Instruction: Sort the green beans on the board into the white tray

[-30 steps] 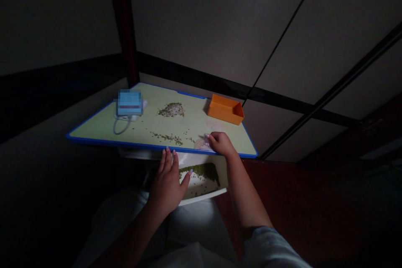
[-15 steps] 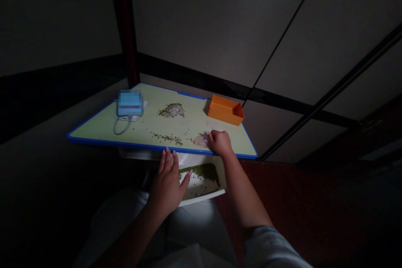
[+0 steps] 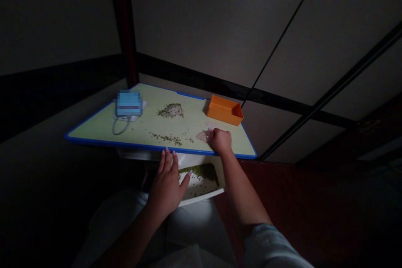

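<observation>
Green grains (image 3: 168, 138) lie scattered near the front edge of the bench (image 3: 195, 113), beyond them a paler heap (image 3: 171, 110); the left hand (image 3: 166, 184) is spread at that edge, the right hand (image 3: 221, 140) curled, pinching a pinkish clear piece (image 3: 203, 135). A sideways stroke could spill grains past the white tray (image 3: 202, 197); a knock could tip it. No writing is legible; the blue object (image 3: 128, 102) is pixelated

1 open lane on tabletop (image 3: 195, 111) btwn grain pile (image 3: 171, 110) & orange box (image 3: 222, 114), blue item (image 3: 128, 103) an obstacle at L
</observation>
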Available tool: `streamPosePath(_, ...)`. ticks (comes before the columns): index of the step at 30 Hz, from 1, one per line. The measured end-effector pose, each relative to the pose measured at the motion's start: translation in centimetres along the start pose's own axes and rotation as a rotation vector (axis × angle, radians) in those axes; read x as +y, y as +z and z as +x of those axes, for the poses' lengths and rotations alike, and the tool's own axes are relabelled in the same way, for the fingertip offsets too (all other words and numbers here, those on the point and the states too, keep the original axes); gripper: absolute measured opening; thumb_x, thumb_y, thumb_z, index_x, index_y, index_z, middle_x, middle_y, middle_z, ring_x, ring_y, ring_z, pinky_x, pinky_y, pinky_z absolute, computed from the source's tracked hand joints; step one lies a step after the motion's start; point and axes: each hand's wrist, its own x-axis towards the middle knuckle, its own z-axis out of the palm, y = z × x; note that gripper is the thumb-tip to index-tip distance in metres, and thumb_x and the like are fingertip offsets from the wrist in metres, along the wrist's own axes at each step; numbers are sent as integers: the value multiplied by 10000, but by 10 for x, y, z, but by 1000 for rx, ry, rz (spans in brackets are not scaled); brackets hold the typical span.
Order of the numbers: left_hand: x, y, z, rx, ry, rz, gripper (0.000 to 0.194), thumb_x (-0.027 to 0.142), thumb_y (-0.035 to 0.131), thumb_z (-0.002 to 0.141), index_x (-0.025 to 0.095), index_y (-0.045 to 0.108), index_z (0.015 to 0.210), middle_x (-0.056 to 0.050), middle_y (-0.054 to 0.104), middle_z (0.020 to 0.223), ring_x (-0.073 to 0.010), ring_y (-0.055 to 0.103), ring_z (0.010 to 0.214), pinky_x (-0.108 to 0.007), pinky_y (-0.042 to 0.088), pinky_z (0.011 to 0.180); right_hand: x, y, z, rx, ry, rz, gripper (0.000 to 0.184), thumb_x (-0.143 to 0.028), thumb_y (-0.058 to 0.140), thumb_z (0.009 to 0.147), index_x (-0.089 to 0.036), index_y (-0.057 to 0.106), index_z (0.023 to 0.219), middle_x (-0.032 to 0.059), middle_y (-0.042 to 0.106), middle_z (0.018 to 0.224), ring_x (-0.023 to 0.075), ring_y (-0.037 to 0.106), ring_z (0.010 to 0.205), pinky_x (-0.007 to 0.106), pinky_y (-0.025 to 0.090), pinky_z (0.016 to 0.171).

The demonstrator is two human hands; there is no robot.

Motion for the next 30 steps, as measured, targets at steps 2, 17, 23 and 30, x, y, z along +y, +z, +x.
streamPosePath(2, 0, 0, 0, -3, 2, 4, 734, 476, 439, 856, -21, 318, 1383, -303, 247, 1487, -359, 146, 1422, -503, 324, 1086, -4, 1, 3, 5, -16, -1, 429, -399, 307, 977, -159, 661, 933, 156, 712, 914, 211, 649, 832, 337, 327, 803)
streamPosePath(17, 0, -1, 1, -12, 8, 15, 735, 470, 441, 855, -31, 316, 1379, -314, 245, 1484, -360, 135, 1422, -499, 322, 1088, -5, 2, 5, 14, -196, 19, 378, -410, 357, 973, -184, 655, 920, 106, 714, 880, 185, 626, 813, 310, 281, 810)
streamPosePath(23, 0, 0, 1, -1, 1, 5, 728, 473, 439, 853, -16, 322, 1381, -296, 255, 1490, -351, 144, 1423, -493, 310, 1097, 0, 2, 3, 5, -220, 56, 375, -414, 366, 973, -196, 657, 883, 83, 714, 850, 171, 616, 784, 301, 273, 799)
streamPosePath(30, -2, 0, 0, 1, 8, -6, 733, 485, 438, 854, 9, 305, 1395, -279, 237, 1504, -352, 137, 1424, -501, 317, 1093, 0, 3, 1, 4, -261, 71, 379, -421, 378, 969, -192, 662, 867, 78, 716, 840, 156, 605, 762, 288, 263, 793)
